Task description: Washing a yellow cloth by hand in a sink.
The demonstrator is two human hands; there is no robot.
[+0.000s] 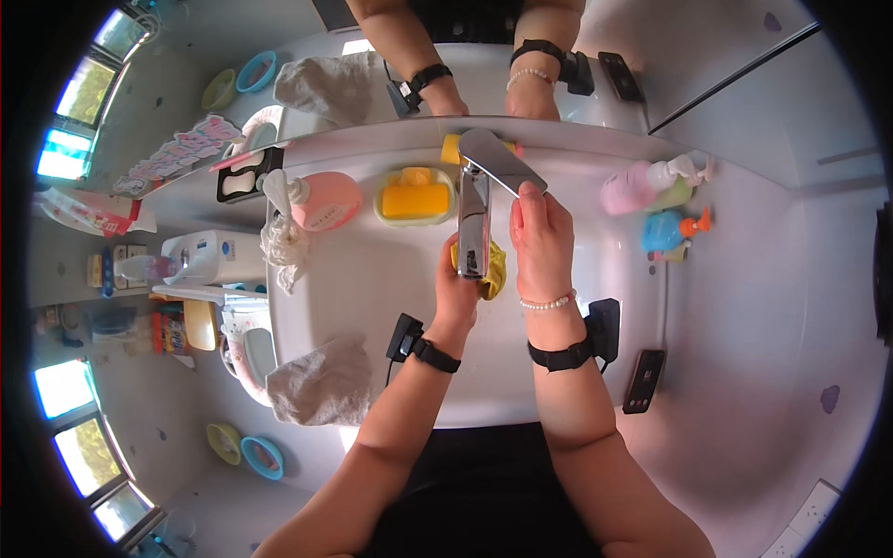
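Observation:
A chrome faucet [475, 223] reaches out over a white washbasin [349, 279]. My left hand [455, 296] is under its spout and holds a crumpled yellow cloth [497, 275]; the spout hides part of the cloth. With thumb and fingers my right hand [545, 240] grips the end of the flat lever handle [499, 162], which is swung to the right. Behind the spout, on the left, a yellow-orange bar of soap [415, 201] lies in a pale green soap dish [379, 215]. Whether water runs cannot be made out.
A pink pump bottle [328, 201] and a white mesh pouf [284, 247] are at the basin's left rim, a grey cloth [321, 383] at front left. On the right are a pink pump bottle [628, 188], a blue one [661, 231] and a phone [643, 382]. A mirror [481, 91] rises behind.

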